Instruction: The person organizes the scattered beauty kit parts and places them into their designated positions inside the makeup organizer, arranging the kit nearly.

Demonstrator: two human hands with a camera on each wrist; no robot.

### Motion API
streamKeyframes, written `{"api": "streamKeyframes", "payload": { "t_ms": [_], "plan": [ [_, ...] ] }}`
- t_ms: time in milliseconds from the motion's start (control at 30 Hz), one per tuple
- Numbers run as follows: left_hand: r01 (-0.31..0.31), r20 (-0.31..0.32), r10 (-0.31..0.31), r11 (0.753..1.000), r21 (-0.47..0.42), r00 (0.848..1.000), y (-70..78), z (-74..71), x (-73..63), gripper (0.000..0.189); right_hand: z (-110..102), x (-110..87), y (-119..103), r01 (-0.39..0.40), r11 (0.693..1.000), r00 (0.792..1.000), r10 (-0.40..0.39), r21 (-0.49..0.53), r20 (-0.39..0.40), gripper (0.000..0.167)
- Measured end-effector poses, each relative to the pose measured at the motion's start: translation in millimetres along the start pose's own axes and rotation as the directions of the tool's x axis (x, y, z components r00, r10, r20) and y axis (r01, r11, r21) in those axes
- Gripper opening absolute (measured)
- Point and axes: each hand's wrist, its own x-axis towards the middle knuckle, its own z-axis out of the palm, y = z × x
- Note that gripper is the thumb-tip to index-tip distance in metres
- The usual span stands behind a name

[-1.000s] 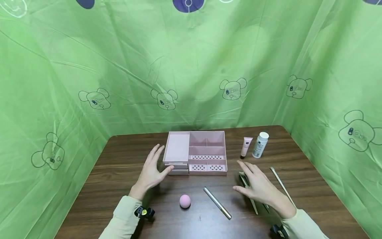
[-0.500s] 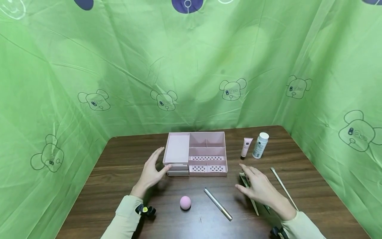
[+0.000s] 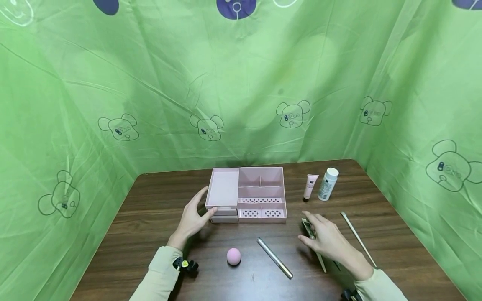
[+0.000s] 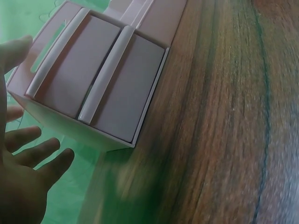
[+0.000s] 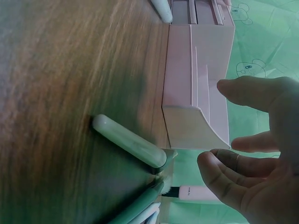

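Observation:
A pink desktop organizer [image 3: 223, 188] stands at the back middle of the table, with compartments on its right half. Beside its left wall is my left hand [image 3: 191, 221], fingers spread, thumb near the front of the two drawers [image 4: 131, 84]; contact cannot be told. My right hand [image 3: 328, 240] hovers, fingers loosely bent and holding nothing, above several brushes. Below it, a brush with a pale green handle [image 5: 131, 142] lies on the table, partly hidden by the hand in the head view. Right of that hand lies a long thin brush [image 3: 357, 238].
A pink ball-shaped item [image 3: 233, 256] and a silver pen-like tube [image 3: 274, 257] lie on the wooden table [image 3: 150, 246] before the organizer. A small pink squeeze tube [image 3: 310, 185] and a white-capped bottle [image 3: 328, 184] stand at the back right. Green curtain [image 3: 241, 83] surrounds the table.
My left hand's fingers have drawn slightly nearer the organizer's left wall. My right hand has shifted very slightly, still above the brushes. The objects lie as before.

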Motion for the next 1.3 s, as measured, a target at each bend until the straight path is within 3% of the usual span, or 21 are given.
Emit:
{"api": "streamKeyframes", "payload": {
  "t_ms": [333, 533, 1033, 1300],
  "plan": [
    [0.059, -0.004, -0.059, 0.996, -0.064, 0.998, -1.1, 4.0, 3.9, 0.079, 0.9, 1.9, 1.4, -0.066, 0.998, 0.995, 0.067, -0.014, 0.073, 0.063],
    [0.110, -0.006, -0.111, 0.993, -0.050, 0.994, 1.0, 6.6, 3.4, 0.085, 4.9, -0.4, 3.3, -0.087, 0.995, 0.990, 0.091, -0.039, 0.104, 0.061],
    [0.147, -0.062, -0.147, 0.989, 0.000, 0.987, 6.6, 22.2, 1.9, 0.092, 10.9, -7.3, 6.1, -0.182, 0.980, 0.966, 0.193, -0.082, 0.172, 0.053],
    [0.154, -0.072, -0.158, 0.986, -0.057, 0.985, 7.2, 25.9, -0.2, 0.091, 14.5, -10.1, 7.6, -0.170, 0.981, 0.967, 0.185, -0.093, 0.176, 0.053]
  ]
}}
